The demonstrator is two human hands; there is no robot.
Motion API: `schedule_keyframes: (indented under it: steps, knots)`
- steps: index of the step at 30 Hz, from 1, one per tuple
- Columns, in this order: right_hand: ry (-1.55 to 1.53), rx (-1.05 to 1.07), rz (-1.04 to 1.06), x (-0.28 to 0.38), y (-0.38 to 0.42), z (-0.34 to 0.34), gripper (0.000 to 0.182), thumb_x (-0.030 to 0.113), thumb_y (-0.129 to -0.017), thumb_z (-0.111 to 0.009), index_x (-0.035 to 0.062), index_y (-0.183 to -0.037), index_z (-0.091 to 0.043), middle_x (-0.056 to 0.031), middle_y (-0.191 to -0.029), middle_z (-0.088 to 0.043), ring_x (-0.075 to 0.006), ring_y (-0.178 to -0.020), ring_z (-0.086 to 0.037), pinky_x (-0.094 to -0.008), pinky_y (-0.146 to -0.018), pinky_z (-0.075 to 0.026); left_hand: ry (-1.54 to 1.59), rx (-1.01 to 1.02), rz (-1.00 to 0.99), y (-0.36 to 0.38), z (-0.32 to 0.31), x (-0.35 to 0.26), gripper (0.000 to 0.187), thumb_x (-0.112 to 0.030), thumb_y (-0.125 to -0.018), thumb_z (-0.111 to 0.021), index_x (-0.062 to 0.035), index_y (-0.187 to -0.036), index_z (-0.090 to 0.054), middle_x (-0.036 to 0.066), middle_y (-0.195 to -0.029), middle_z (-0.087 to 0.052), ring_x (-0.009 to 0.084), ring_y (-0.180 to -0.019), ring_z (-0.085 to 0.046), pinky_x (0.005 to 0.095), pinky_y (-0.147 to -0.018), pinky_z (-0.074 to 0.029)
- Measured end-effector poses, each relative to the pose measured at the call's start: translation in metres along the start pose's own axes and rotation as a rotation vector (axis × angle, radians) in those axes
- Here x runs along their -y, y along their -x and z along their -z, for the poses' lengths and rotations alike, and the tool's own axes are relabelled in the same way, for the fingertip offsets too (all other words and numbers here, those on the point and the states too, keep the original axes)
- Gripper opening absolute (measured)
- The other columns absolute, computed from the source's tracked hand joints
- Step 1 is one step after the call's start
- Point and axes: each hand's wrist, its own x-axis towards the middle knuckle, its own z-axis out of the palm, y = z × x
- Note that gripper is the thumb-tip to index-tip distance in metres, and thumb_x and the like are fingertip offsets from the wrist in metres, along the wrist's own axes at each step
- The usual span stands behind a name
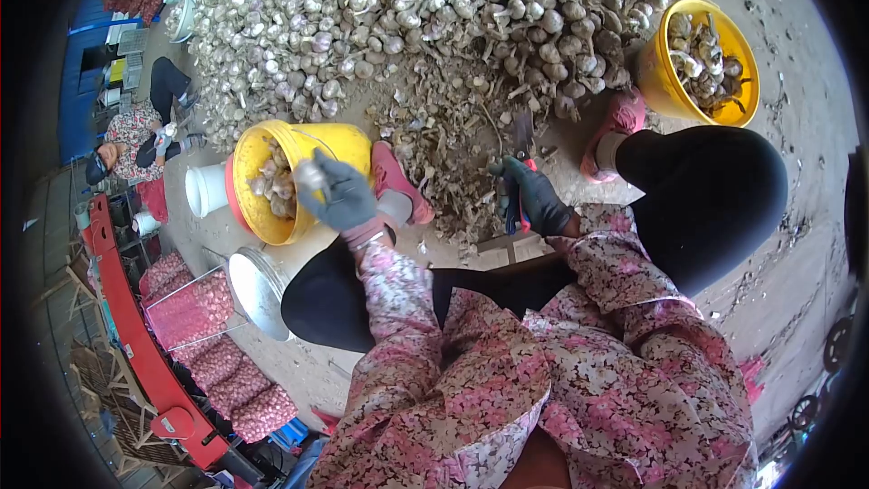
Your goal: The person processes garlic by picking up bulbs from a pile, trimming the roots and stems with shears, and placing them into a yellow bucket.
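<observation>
My gloved left hand (pixel 344 195) is at the mouth of a tilted yellow bucket (pixel 339 147), its fingers closed around a pale garlic bulb (pixel 311 176). Inside that bucket lie several more garlic bulbs (pixel 275 186). In my gloved right hand (pixel 536 199) are pruning shears (pixel 523 140) with red and blue handles, the blades pointing away from me. Below the shears, dry stalks and skins (pixel 448 154) litter the floor between my pink shoes.
A large heap of garlic (pixel 389 18) spreads ahead. Another yellow bucket (pixel 647 68) with garlic stands at right. White buckets (pixel 208 190), a metal basin (pixel 258 290) and filled mesh sacks (pixel 222 371) are at left. Another person (pixel 136 140) sits at far left.
</observation>
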Motion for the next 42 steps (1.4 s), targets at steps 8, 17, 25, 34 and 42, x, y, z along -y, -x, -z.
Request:
schedule_keyframes:
  steps: [8,17,25,34,42]
  knots:
    - [-0.405,-0.132,-0.095,-0.005,-0.044,-0.002,0.026,0.037,-0.091,-0.054,0.0123,-0.097,-0.057,-0.0020,-0.067,-0.057,-0.0182,-0.058,-0.056,-0.0332,-0.055,-0.049,-1.143,-0.549,0.094,-0.124,0.078,0.096,0.036,-0.022,-0.086,-0.062,-0.0083,-0.118,-0.053,0.008,-0.095,-0.063,0.0222,-0.084,-0.061,0.0317,-0.071,-0.051]
    - [-0.163,-0.275,-0.069,0.025,-0.046,-0.004,0.028,0.033,-0.089,-0.059,0.0067,-0.096,-0.056,-0.0053,-0.070,-0.058,-0.0159,-0.060,-0.057,-0.0317,-0.053,-0.048,-2.724,-0.360,0.275,-0.268,0.147,0.239,0.053,-0.019,-0.071,-0.072,-0.0053,-0.118,-0.051,0.020,-0.117,-0.052,0.0339,-0.103,-0.057,0.0411,-0.091,-0.043]
    - [0.509,-0.471,0.300,0.014,-0.066,0.029,0.045,0.029,-0.085,-0.068,-0.0024,-0.111,-0.048,-0.0010,-0.076,-0.054,-0.0079,-0.064,-0.047,-0.0232,-0.056,-0.042,-1.867,0.053,0.070,-0.153,0.144,0.201,0.050,0.003,-0.069,-0.071,-0.0031,-0.114,-0.051,0.009,-0.109,-0.058,0.0230,-0.097,-0.058,0.0351,-0.087,-0.047]
    - [0.542,-0.203,0.329,0.019,-0.018,0.002,0.047,0.036,-0.083,-0.066,-0.0042,-0.103,-0.054,-0.0073,-0.072,-0.058,-0.0124,-0.065,-0.049,-0.0312,-0.059,-0.045,-1.067,-0.257,0.471,-0.021,0.044,0.167,0.031,-0.026,-0.090,-0.054,-0.0085,-0.116,-0.054,0.003,-0.075,-0.058,0.0117,-0.061,-0.051,0.0241,-0.052,-0.040]
    - [0.637,-0.075,0.513,0.001,0.004,0.001,0.021,0.021,-0.087,-0.061,0.0005,-0.092,-0.057,-0.0039,-0.075,-0.060,-0.0100,-0.066,-0.051,-0.0285,-0.063,-0.045,-0.503,-0.408,0.567,0.002,0.029,0.133,0.022,-0.023,-0.090,-0.059,-0.0095,-0.108,-0.058,0.009,-0.092,-0.063,0.0184,-0.077,-0.062,0.0275,-0.060,-0.051]
